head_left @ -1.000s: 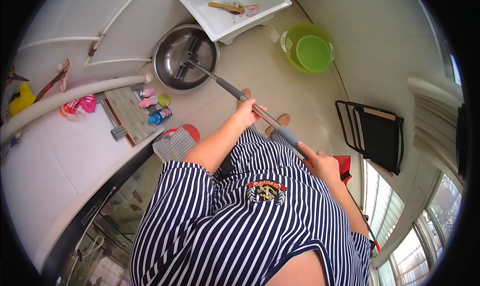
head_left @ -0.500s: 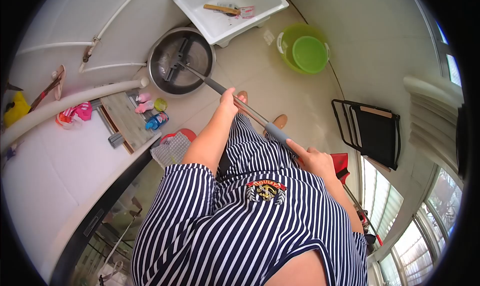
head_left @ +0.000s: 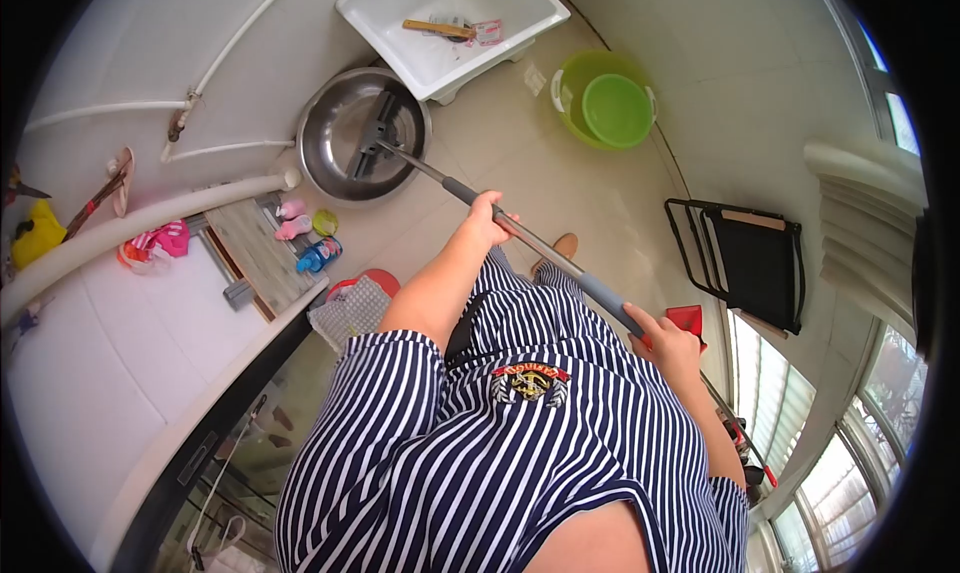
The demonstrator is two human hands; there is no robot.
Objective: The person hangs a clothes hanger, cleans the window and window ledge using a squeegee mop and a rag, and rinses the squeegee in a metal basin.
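Note:
A mop with a long grey and silver pole runs diagonally in front of me. Its grey head is in a round steel basin on the floor. My left hand wraps round the pole partway up, below the basin in the view. Near the pole's upper end, by my right hip, my right hand grips the grey-blue sleeve. Whether there is water in the basin I cannot tell.
A white tub holding a wooden-handled tool stands behind the basin. Green basins are at the right, near a folded black chair. Left are a blue bottle, a wooden board and a red basin.
The mop head has shifted right within the basin. Both hands have moved right in the view with the pole, and the right hand is also lower.

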